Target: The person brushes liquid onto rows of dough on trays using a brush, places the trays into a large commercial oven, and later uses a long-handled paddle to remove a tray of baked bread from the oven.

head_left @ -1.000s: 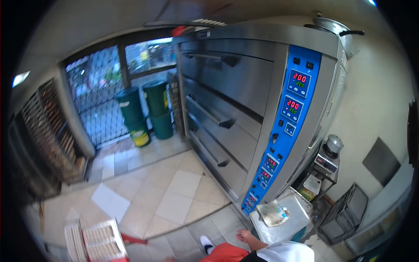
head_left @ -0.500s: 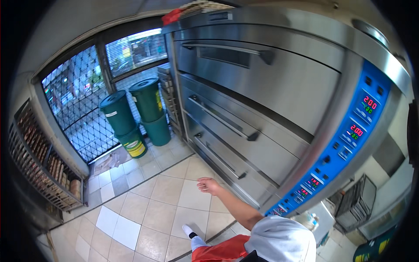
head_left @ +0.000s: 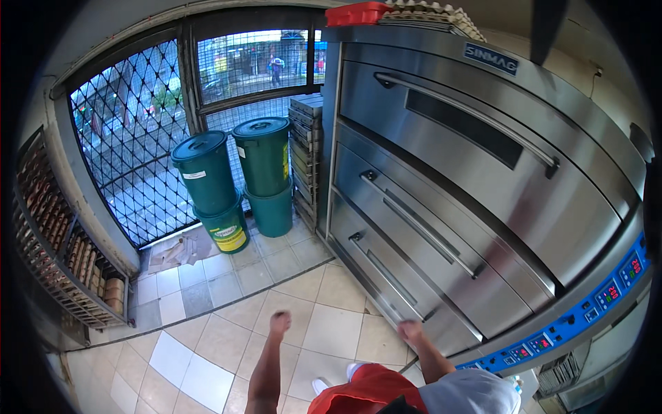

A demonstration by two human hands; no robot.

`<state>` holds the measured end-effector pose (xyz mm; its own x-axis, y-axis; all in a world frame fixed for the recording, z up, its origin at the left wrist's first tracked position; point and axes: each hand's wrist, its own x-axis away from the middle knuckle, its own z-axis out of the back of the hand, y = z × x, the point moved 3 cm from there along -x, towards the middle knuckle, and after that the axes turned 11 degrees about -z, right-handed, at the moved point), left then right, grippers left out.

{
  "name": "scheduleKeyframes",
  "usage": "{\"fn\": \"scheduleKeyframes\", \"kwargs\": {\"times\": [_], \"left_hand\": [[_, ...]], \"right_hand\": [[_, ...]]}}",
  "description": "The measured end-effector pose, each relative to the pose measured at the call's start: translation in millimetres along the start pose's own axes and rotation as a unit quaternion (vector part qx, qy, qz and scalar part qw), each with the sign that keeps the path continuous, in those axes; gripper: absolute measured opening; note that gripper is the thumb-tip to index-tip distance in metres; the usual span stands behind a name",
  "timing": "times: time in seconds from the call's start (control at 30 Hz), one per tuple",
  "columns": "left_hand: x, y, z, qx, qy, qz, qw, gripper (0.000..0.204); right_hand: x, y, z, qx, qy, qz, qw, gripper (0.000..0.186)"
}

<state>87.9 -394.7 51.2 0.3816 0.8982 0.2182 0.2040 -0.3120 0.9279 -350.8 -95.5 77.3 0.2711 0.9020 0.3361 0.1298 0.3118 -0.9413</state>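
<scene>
My left hand (head_left: 280, 323) is held out over the tiled floor, its fingers curled in with nothing showing in them. My right hand (head_left: 409, 332) is loosely closed in front of the lower part of a tall steel deck oven (head_left: 386, 138) and appears to hold nothing. Of the oven's parts, its lowest bar handle (head_left: 393, 277) lies nearest to that hand in the picture. I cannot tell whether they touch. All the oven doors look closed, and a blue control panel (head_left: 569, 319) with lit displays runs down its right side.
Green lidded bins (head_left: 202, 172) are stacked by a mesh-covered window and door (head_left: 131, 138). Stacked metal trays (head_left: 303, 152) stand beside the oven. A rack of bread-like goods (head_left: 79, 262) is at the left. Egg trays (head_left: 434, 15) and a red tray (head_left: 355, 13) lie on the oven.
My left hand has come into view. My right hand has moved to the right and its fingers have curled. The view has turned, showing more of the oven's front.
</scene>
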Motion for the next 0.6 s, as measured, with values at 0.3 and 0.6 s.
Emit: {"fn": "scheduleKeyframes", "kwargs": {"times": [0.3,0.6], "left_hand": [[-156,267,-292,-0.161,-0.309,-0.106,0.931,0.024],[-217,439,-615,0.128,-0.65,-0.014,0.749,0.049]], "right_hand": [[-1,165,-59,-0.197,0.209,-0.416,0.863,0.032],[0,183,-55,-0.432,0.419,-0.147,0.785,0.016]]}}
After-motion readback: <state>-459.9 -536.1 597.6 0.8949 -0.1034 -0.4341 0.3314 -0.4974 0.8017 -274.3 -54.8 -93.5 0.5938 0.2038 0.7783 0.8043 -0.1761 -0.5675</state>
